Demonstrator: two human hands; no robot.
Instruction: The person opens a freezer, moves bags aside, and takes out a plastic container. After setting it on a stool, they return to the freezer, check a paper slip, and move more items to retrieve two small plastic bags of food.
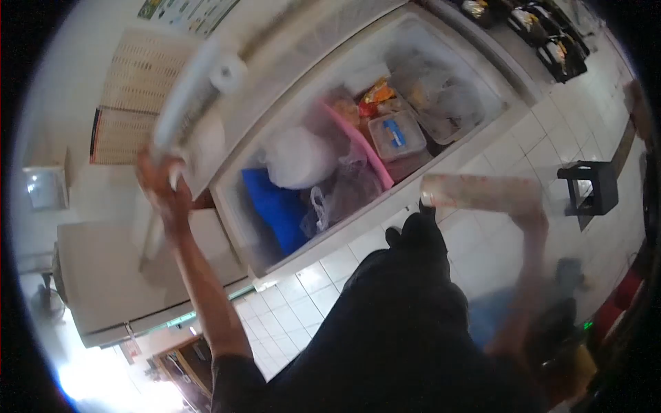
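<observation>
My left hand is raised at the left, its fingers closed around the lower end of a long white object, blurred by motion. My right hand grips one end of a pale cylindrical roll with faint reddish print, which lies roughly level in front of the freezer. Between the hands is an open chest freezer. Inside it are a blue bag, a round white bundle, a pink divider, clear plastic bags and a lidded clear container.
Left of the freezer is a white cabinet-like surface. Printed sheets hang on the wall. A small black stool stands on the tiled floor at the right, below dark crates. Dark clothing covers the bottom centre.
</observation>
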